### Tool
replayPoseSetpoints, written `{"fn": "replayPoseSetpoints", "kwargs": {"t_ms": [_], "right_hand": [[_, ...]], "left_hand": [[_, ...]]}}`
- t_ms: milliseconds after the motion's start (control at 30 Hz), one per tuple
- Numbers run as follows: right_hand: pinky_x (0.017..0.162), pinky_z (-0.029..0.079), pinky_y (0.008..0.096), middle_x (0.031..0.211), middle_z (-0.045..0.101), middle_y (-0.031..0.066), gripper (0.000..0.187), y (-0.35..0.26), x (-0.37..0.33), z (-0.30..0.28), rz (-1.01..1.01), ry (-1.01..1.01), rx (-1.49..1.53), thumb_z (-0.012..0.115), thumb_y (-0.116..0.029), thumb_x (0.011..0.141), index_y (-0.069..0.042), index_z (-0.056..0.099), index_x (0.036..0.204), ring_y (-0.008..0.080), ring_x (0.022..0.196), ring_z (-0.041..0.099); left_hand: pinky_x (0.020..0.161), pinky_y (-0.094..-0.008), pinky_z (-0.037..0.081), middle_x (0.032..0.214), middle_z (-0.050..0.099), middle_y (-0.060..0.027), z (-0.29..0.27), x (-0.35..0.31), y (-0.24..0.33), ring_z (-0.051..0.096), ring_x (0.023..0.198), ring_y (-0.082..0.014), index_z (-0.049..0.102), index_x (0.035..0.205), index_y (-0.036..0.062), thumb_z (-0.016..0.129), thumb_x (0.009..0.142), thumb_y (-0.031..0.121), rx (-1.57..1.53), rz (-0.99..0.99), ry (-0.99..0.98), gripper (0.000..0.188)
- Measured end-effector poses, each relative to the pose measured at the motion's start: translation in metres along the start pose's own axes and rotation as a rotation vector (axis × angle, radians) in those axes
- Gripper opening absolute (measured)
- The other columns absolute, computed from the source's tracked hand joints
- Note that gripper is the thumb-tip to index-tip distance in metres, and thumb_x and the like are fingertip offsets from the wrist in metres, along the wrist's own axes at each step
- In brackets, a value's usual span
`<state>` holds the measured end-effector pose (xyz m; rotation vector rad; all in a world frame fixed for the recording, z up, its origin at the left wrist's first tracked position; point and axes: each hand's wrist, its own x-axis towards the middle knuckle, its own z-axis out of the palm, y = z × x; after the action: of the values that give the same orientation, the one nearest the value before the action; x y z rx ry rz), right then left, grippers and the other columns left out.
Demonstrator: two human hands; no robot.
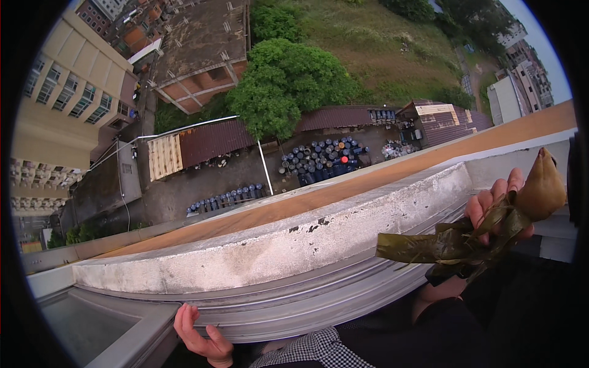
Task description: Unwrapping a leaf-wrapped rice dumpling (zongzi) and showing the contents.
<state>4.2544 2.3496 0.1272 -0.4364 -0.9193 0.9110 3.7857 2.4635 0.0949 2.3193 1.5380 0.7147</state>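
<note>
My right hand, at the right over the window sill, is closed round a partly unwrapped zongzi. The pointed tan rice dumpling rises bare above my fingers. Its dark green wrapping leaves hang loose, one long strip reaching left across the sill and window track. At the lower left, my left hand is beside the edge of the sliding window frame. Its fingers are slightly bent, the thumb stands apart, and nothing is in it. Whether the fingertips touch the frame I cannot tell.
A worn white concrete sill lies beyond the metal window track, with an orange-brown ledge outside it. Far below are a yard with many blue barrels, rusty roofs, a tree and buildings.
</note>
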Motion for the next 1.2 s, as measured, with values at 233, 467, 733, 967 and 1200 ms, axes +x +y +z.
{"fn": "replayPoseSetpoints", "kwargs": {"t_ms": [233,467,733,967,1200], "right_hand": [[0.039,0.045,0.0312,0.093,0.052,0.0135,0.068,0.011,-0.008,0.073,-0.200,0.551,-0.077,0.076,-0.031,0.076,0.003,0.036,0.121,0.0174,0.047,0.050],[0.036,0.042,0.0286,0.085,0.050,0.0110,0.069,-0.007,-0.046,0.114,-0.246,0.390,-0.162,0.073,-0.037,0.079,0.001,0.032,0.121,0.0183,0.044,0.050],[0.039,0.045,0.0290,0.088,0.056,0.0119,0.053,-0.023,-0.102,0.171,-0.483,0.211,-0.096,0.066,-0.033,0.085,-0.005,0.032,0.114,0.0185,0.041,0.053],[0.042,0.051,0.0313,0.104,0.055,0.0132,0.064,-0.031,-0.151,0.232,-0.460,0.229,-0.202,0.068,-0.026,0.085,-0.007,0.025,0.128,0.0237,0.052,0.059],[0.046,0.053,0.0337,0.103,0.055,0.0080,0.081,-0.058,-0.209,0.287,-0.680,0.367,-0.251,0.076,-0.020,0.077,-0.015,0.024,0.138,0.0219,0.065,0.062]], "left_hand": [[0.092,-0.0425,0.046,0.123,0.047,-0.0256,0.000,0.002,0.003,0.053,0.107,-0.0374,0.047,0.123,-0.0076,0.046,0.095,0.026,-0.022,0.144,-0.046,0.044],[0.088,-0.0433,0.044,0.113,0.052,-0.0249,-0.002,0.000,-0.002,0.053,0.101,-0.0406,0.052,0.118,-0.0045,0.054,0.090,0.028,0.001,0.176,0.008,0.043],[0.086,-0.0400,0.044,0.113,0.051,-0.0232,0.000,0.004,-0.008,0.054,0.099,-0.0358,0.048,0.118,-0.0076,0.047,0.091,0.023,-0.192,0.285,-0.001,0.041],[0.092,-0.0458,0.040,0.115,0.052,-0.0259,-0.009,-0.007,-0.013,0.049,0.106,-0.0425,0.046,0.126,-0.0027,0.056,0.089,0.033,-0.192,0.338,0.007,0.052],[0.092,-0.0450,0.038,0.114,0.050,-0.0243,-0.011,-0.005,-0.022,0.047,0.107,-0.0407,0.044,0.123,-0.0057,0.049,0.092,0.032,-0.194,0.410,-0.130,0.048]]}}
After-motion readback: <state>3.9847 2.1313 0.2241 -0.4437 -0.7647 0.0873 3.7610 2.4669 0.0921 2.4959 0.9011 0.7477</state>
